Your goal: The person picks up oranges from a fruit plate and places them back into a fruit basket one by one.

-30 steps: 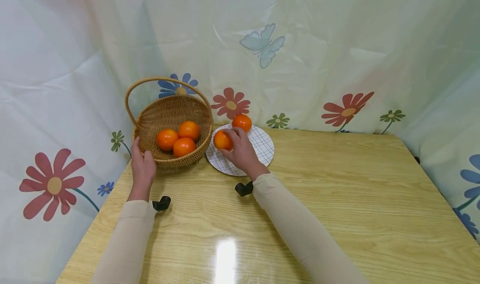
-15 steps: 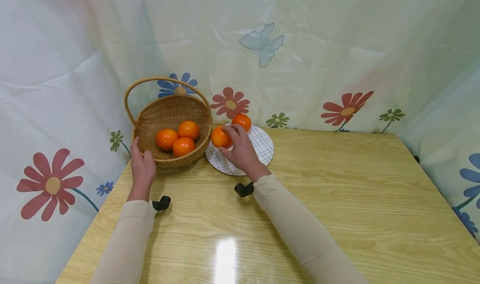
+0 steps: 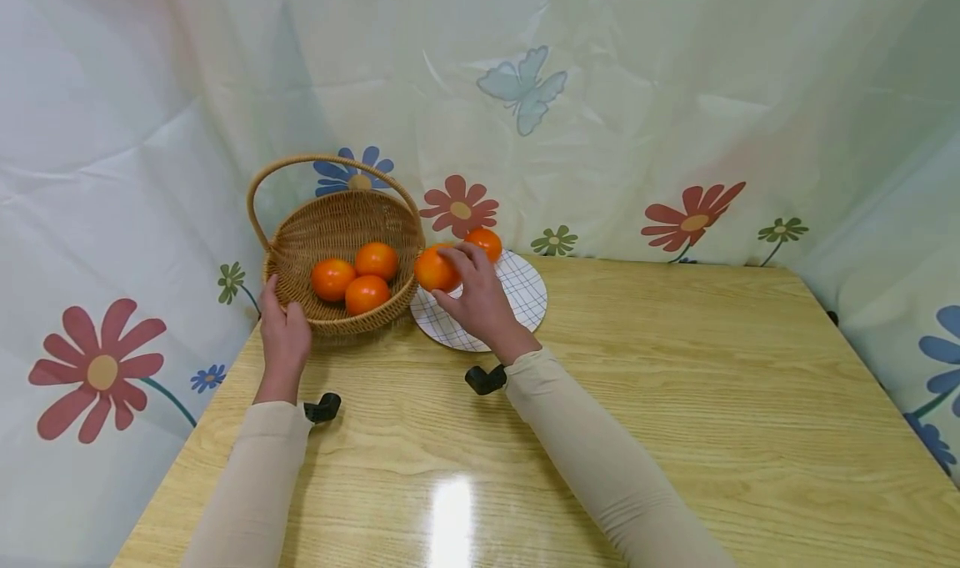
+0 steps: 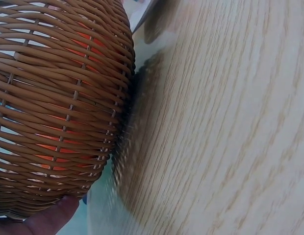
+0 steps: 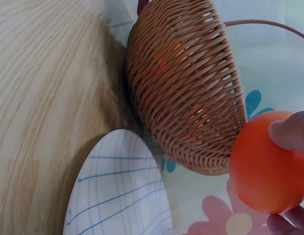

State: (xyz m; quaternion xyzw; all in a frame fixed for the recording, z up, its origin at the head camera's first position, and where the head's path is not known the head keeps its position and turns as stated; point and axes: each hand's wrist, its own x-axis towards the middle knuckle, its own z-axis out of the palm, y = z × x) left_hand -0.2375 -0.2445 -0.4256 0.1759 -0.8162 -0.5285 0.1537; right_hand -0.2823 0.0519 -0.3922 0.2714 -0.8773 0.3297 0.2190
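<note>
In the head view my right hand (image 3: 486, 299) holds an orange (image 3: 435, 269) between thumb and fingers, raised above the left part of a round white plate (image 3: 529, 294) with a blue grid pattern. The right wrist view shows this orange (image 5: 262, 169) in front of the rim of a wicker basket (image 5: 186, 93). Three more oranges (image 3: 367, 294) lie inside the basket. My left hand (image 3: 285, 339) grips the basket's near-left edge; one finger (image 4: 54, 215) shows against the weave in the left wrist view. Another orange (image 3: 484, 243) sits at the plate's back edge.
The basket's tall arched handle (image 3: 330, 158) stands up over its opening. A flowered curtain (image 3: 637, 92) hangs behind and at the sides of the wooden table (image 3: 675, 384). A black wrist mount (image 3: 486, 379) juts from beneath the right forearm, another (image 3: 324, 407) from the left.
My right hand has lifted the orange and shifted it slightly left, closer to the basket rim. The left hand and the basket have stayed in place.
</note>
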